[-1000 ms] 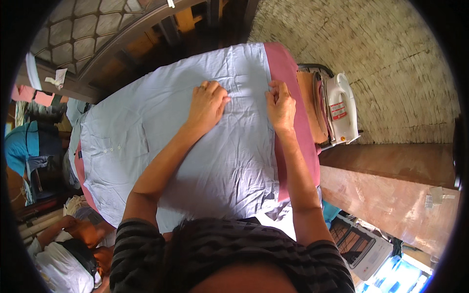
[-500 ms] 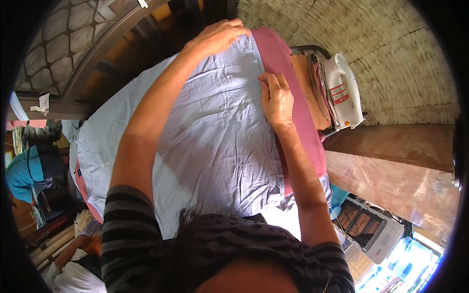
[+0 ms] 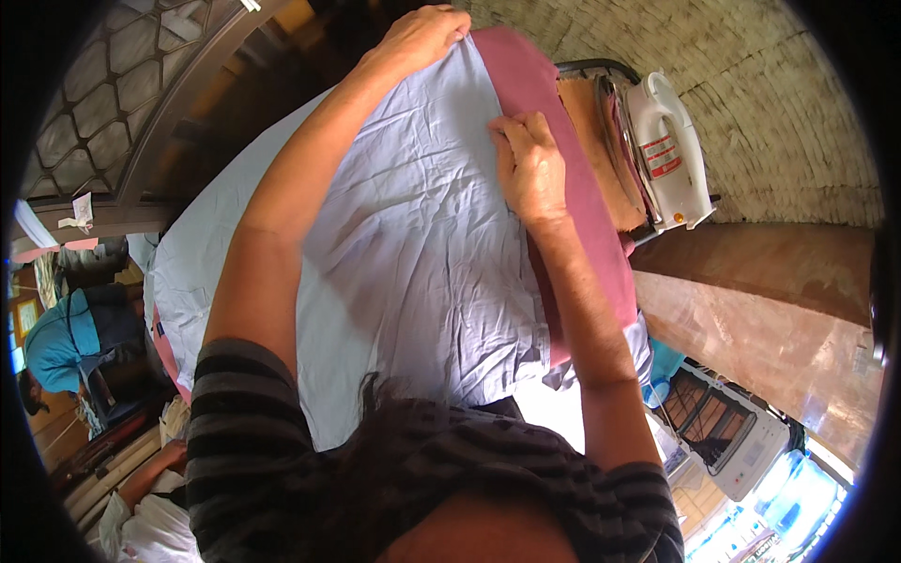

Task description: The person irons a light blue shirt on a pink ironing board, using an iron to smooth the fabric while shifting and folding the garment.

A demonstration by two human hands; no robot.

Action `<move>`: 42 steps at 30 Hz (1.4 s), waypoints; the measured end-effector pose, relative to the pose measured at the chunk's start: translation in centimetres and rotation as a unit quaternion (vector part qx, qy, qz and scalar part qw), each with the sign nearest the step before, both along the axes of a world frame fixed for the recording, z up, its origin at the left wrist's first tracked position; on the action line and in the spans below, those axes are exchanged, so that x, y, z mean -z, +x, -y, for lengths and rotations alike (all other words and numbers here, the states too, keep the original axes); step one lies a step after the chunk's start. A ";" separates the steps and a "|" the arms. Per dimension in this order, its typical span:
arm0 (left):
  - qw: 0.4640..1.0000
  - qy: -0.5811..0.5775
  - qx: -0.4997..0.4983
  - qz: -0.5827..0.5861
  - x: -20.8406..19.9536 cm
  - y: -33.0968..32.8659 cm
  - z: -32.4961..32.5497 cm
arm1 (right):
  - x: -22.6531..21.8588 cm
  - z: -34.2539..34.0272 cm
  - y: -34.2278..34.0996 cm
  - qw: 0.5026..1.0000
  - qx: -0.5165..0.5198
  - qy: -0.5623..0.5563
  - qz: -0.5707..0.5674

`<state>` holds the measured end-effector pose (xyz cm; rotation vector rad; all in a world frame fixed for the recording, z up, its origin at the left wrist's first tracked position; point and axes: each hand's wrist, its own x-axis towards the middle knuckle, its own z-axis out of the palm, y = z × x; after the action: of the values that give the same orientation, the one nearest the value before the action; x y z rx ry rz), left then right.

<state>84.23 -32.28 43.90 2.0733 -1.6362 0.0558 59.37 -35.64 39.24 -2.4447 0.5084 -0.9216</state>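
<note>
Pale-blue shirt (image 3: pixel 422 188) — hem (image 3: pixel 481 80) pinched in left grip (image 3: pixel 422 36), right grip (image 3: pixel 533 178) — white iron (image 3: pixel 694 175) bears red-white label (image 3: pixel 662 157).

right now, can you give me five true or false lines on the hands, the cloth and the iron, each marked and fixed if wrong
1. The left hand is at the far edge of the light blue garment. True.
2. The right hand is holding the iron. False: the right hand is at the garment's right edge, and neither hand touches the white iron.
3. A reddish cover shows to the right of the garment. True.
4. The garment is perfectly smooth. False: creases run across it.
5. The person's sleeves are striped. True.
</note>
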 end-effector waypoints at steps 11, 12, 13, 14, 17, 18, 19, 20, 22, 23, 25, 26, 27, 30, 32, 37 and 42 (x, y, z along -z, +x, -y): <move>0.986 0.025 -0.105 0.124 6.6 -10.4 -7.0 | -1.8 -0.3 -3.1 0.995 -0.051 0.086 -0.001; 0.985 0.043 -0.111 0.127 6.3 -10.4 -7.1 | -2.2 -1.2 -5.0 0.993 -0.050 0.104 -0.033; 0.983 0.061 -0.117 0.129 6.1 -10.5 -7.2 | -2.5 -2.1 -6.8 0.989 -0.050 0.122 -0.064; 0.977 0.002 -0.140 0.162 6.3 -10.9 -7.3 | -2.5 -3.2 -8.2 0.994 -0.039 0.083 -0.059; 0.979 -0.032 -0.151 0.135 3.9 -13.9 -6.3 | -0.3 -4.1 -11.0 0.999 0.000 0.010 -0.044; 0.986 -0.071 -0.118 0.095 3.7 -14.6 -6.0 | 0.0 -3.9 -11.1 0.999 0.005 0.017 -0.042; 0.988 -0.073 -0.107 0.089 4.4 -14.8 -5.8 | 0.3 -3.6 -11.2 0.999 0.010 0.024 -0.039; 0.988 -0.072 -0.103 0.088 5.9 -14.4 -6.0 | 0.0 -4.0 -10.6 0.999 0.018 0.031 -0.039; 0.995 -0.038 -0.084 0.042 6.2 -14.7 -6.0 | -0.2 -4.4 -9.8 0.997 0.051 0.046 -0.041; 0.992 -0.042 -0.095 0.074 6.4 -15.5 -6.3 | -0.1 -4.5 -9.8 0.997 0.050 0.040 -0.044; 0.983 -0.049 -0.115 0.138 6.8 -17.2 -6.8 | 0.1 -4.5 -9.9 0.997 0.049 0.027 -0.050; 0.987 0.004 -0.113 0.112 6.8 -17.1 -7.0 | 0.1 -4.4 -10.0 0.997 0.043 0.050 -0.041; 0.985 0.007 -0.119 0.122 6.8 -17.1 -6.9 | 0.1 -4.0 -10.4 0.996 0.038 0.073 -0.032; 0.984 -0.016 -0.117 0.133 6.7 -16.8 -6.5 | -0.1 -3.6 -10.5 0.996 0.019 0.073 -0.054; 0.987 0.015 -0.110 0.115 6.4 -17.2 -6.2 | 0.1 -4.2 -11.5 0.996 0.027 0.040 -0.071; 0.984 0.027 -0.122 0.129 6.7 -16.9 -6.5 | -0.9 -10.7 -18.9 0.993 0.036 0.020 -0.110; 0.985 0.030 -0.130 0.110 7.5 -16.6 -6.1 | 0.5 -13.7 -25.4 0.985 0.091 0.120 -0.079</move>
<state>67.66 -26.16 36.37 2.3884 -1.4931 0.3383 33.94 -21.95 38.71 -2.2887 0.8594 -0.6921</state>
